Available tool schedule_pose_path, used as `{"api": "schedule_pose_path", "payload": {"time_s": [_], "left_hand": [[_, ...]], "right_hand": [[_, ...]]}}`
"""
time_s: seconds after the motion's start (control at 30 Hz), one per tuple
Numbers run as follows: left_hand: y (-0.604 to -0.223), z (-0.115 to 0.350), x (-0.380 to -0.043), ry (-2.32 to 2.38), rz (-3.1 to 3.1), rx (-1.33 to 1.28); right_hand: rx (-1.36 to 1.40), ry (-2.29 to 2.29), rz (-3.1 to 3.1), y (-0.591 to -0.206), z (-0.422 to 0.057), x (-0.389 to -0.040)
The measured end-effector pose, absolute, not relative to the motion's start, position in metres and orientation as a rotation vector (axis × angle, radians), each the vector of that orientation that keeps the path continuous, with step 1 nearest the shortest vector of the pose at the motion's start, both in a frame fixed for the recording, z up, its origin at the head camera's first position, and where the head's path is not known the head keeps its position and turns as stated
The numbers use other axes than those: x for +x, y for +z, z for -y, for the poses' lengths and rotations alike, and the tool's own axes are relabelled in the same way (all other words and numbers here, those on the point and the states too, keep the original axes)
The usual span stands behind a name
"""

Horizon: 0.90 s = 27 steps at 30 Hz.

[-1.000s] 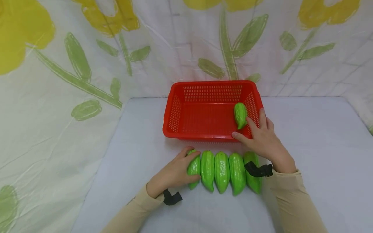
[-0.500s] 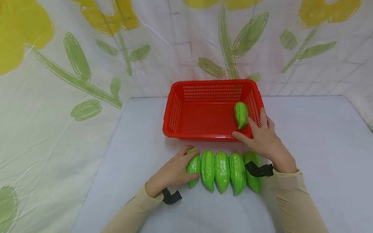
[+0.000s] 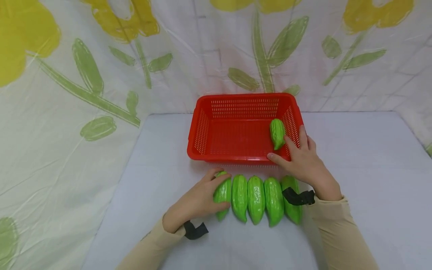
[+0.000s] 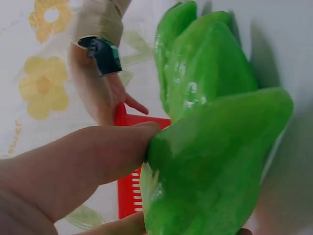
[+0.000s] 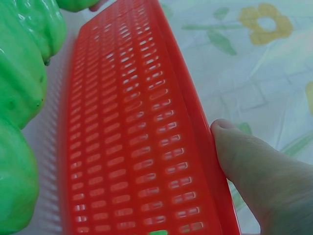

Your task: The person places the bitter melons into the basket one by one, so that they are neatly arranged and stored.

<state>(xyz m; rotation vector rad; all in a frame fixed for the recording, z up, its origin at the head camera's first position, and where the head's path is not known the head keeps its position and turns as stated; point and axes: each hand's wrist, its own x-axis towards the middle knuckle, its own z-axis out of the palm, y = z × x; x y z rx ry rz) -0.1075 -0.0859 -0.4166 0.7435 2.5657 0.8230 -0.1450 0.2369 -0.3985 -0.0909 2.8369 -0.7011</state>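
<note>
A row of several glossy green bitter melons [image 3: 256, 200] lies in front of a red plastic basket [image 3: 199, 131]. My left hand [image 3: 202, 197] grips the leftmost bitter melon [image 3: 222, 193], thumb near its lower end and fingers over its upper part. The left wrist view shows the thumb pressed against that melon up close. At the basket's front right corner, my right hand [image 3: 303, 161] rests with fingers spread and thumb on the front rim. One fingertip is beside another bitter melon [image 3: 277, 133] inside the basket; whether they touch I cannot tell.
A white-covered table [image 3: 364, 168] bears everything. Behind it hangs a white cloth [image 3: 202, 67] printed with yellow flowers and green leaves. The right wrist strap [image 3: 298, 197] overlaps the rightmost melon [image 3: 291, 213] in the row.
My left hand and the melon it grips have shifted very slightly left, apart from a small drift of the head view. The right hand stays at the basket corner.
</note>
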Motion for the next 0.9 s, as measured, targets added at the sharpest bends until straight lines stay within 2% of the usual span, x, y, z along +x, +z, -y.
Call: {"api": "schedule_pose_path", "payload": {"time_s": [0.53, 0.9], "left_hand": [[-0.368, 0.074, -0.114, 0.869, -2.510, 0.925], [-0.328, 0.059, -0.142, 0.965, -2.500, 1.063]], "right_hand": [[-0.084, -0.713, -2.842, -0.394, -0.234, -0.145], [-0.081, -0.717, -2.855, -0.396, -0.234, -0.141]]}}
